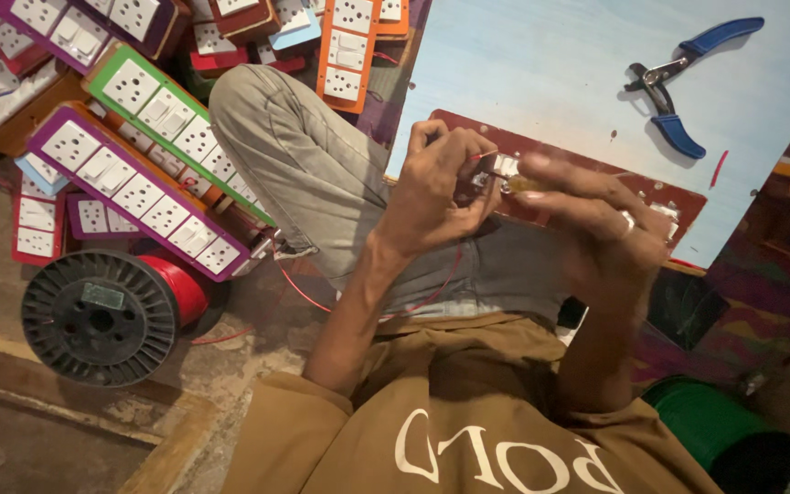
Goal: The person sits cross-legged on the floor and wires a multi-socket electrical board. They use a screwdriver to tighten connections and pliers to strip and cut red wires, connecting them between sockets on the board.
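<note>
Because the left hand (432, 187) pinches a thin red wire (482, 157) and the right hand (596, 224) grips a small white switch part (505, 167) mid-frame, the wire could slip free.

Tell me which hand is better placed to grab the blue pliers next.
Probably the right hand: it is on the same side as the pliers and nearer them. The left hand pinches the small white part.
</note>
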